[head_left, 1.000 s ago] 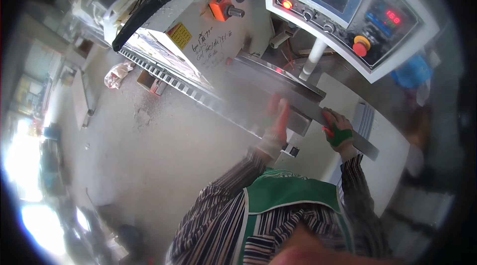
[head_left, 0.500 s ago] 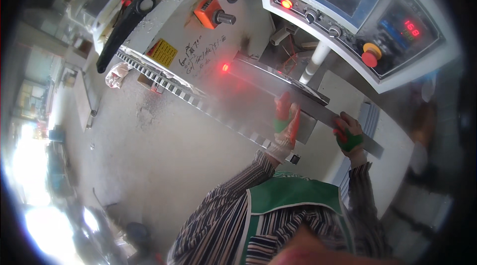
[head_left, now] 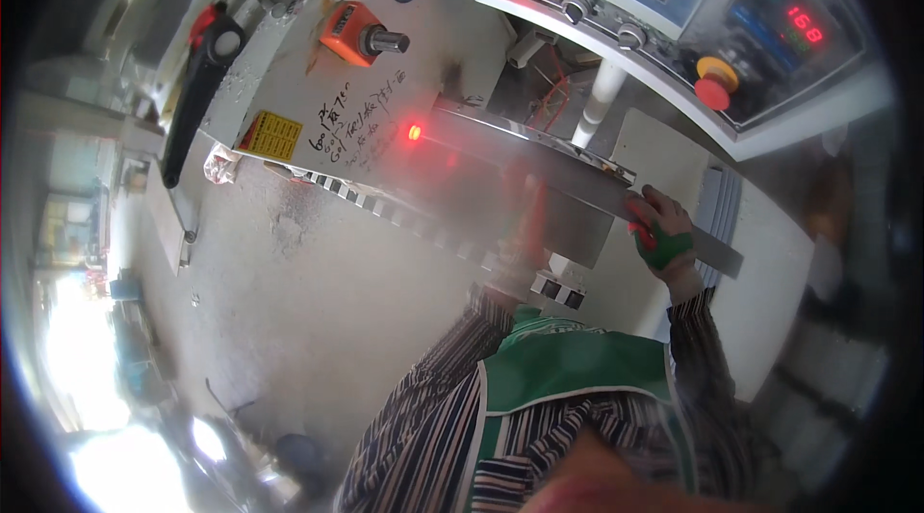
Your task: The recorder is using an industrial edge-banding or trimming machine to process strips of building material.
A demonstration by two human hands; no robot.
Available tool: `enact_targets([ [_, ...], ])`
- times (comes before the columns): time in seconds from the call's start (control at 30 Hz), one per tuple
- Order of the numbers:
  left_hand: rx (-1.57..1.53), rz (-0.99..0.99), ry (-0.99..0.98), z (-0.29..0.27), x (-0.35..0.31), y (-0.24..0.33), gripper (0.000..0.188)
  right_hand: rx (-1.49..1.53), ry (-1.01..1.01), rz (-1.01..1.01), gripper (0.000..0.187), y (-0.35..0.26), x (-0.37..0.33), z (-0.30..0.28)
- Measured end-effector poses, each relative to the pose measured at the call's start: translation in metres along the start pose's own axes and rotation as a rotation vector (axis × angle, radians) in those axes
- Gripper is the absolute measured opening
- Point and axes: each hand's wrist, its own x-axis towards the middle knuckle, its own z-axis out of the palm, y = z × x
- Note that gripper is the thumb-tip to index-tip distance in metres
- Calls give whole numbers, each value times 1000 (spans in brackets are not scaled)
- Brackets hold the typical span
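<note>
A long flat grey strip [head_left: 589,188] lies slantwise across the machine's work surface, its near right end sticking out past the edge. My right hand [head_left: 666,232], in a green and red palm glove with bare fingertips, is closed round the strip near that end. My left hand [head_left: 525,224] is at the machine's near edge, beside the strip's middle. Dust haze and motion smear its fingers, so their hold cannot be made out. A red light spot [head_left: 415,132] glows at the strip's far left end.
A control panel [head_left: 664,39] with a screen, knobs and a red mushroom button [head_left: 712,89] overhangs the far right. Grey strips [head_left: 717,210] are stacked on a pale table [head_left: 775,272] at right. An orange box [head_left: 348,34] and a black handle [head_left: 197,94] are at far left.
My left hand has shifted left and blurred, with thicker haze around it. My right hand stays on the strip. The whole view has shifted slightly.
</note>
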Motion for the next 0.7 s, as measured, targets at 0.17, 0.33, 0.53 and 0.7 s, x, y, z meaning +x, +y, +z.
enact_targets([
  [0.17,-34,-53,9,-2,1,7,52,26,16,-6,54,8,-17,-1],
  [0.33,-95,-170,56,3,0,13,49,-22,53,18,52,24,-42,-16],
  [0.53,-66,-110,31,0,3,7,49,-31,83,14,48,30,-49,-13],
  [0.7,21,-71,52,-5,7,-1,50,-30,105,-7,45,35,-46,-9],
])
